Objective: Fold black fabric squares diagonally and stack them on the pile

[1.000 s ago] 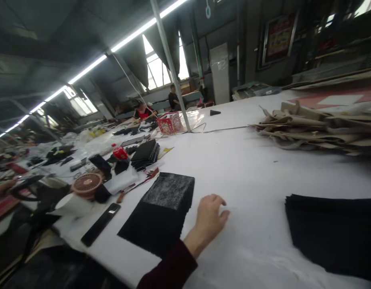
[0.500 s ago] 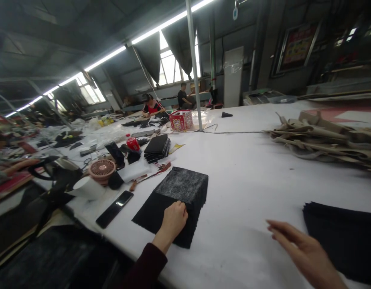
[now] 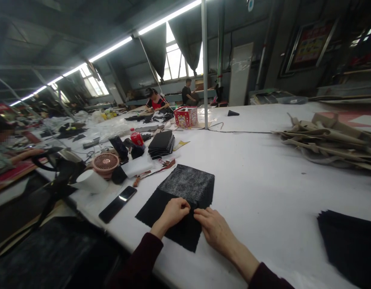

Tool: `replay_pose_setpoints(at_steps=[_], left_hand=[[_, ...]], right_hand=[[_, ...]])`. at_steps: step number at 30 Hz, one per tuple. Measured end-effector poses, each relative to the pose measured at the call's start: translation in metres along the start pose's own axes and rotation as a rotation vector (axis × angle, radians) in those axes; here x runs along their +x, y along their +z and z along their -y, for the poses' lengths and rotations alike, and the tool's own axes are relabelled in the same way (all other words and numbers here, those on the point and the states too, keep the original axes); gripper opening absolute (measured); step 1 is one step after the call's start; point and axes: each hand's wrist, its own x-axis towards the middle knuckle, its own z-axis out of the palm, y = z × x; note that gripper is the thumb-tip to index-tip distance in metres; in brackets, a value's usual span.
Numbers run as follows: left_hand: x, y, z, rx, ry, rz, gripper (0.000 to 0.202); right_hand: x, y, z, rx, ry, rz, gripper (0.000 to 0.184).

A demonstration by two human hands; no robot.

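In front of me a black fabric piece (image 3: 152,208) lies on the white table, with a grey speckled block-like folded part (image 3: 187,182) on its far half. My left hand (image 3: 175,210) is closed, thumb and fingertips pinching the fabric at the near edge of the grey part. Close beside it, my right hand (image 3: 213,226) has its fingers pressed together on the same edge, gripping the cloth there. The fingertips of both hands nearly meet. Exactly how the cloth is folded under them is hidden.
A phone (image 3: 117,204), a pink fan (image 3: 106,163), a white roll (image 3: 90,181) and a stack of black pieces (image 3: 161,143) lie to the left. Black fabric (image 3: 350,241) sits at right, beige scraps (image 3: 326,138) beyond. A metal pole (image 3: 205,68) rises from the table. Other people work farther off.
My right hand has moved left from near the right-hand black fabric to the piece beside my left hand. The left hand still pinches the cloth. The view has shifted slightly.
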Motion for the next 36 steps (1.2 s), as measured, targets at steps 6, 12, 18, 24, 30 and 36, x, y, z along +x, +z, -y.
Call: replay_pose_setpoints(at_steps=[6, 12, 18, 24, 30, 36], left_hand=[[0.013, -0.009, 0.017, -0.199, -0.012, 0.083, 0.019], [0.015, -0.014, 0.034, -0.465, -0.092, 0.108, 0.021], [0.016, -0.017, 0.034, -0.59, -0.117, 0.15, 0.014], [0.01, -0.018, 0.033, -0.791, -0.136, 0.083, 0.01], [-0.03, -0.065, 0.073, -1.068, -0.207, -0.275, 0.023], [-0.119, -0.151, 0.133, -1.451, -0.288, -1.034, 0.032]], right_hand=[[-0.002, 0.007, -0.011, 0.016, -0.016, 0.031, 0.04], [-0.004, 0.009, -0.012, 0.021, -0.011, 0.005, 0.039], [0.008, 0.004, -0.002, -0.073, -0.015, 0.034, 0.036], [0.013, 0.01, -0.007, -0.104, 0.035, 0.06, 0.04], [0.012, 0.016, -0.009, -0.066, 0.081, 0.016, 0.046], [0.014, 0.014, -0.007, -0.055, 0.108, 0.029, 0.046]])
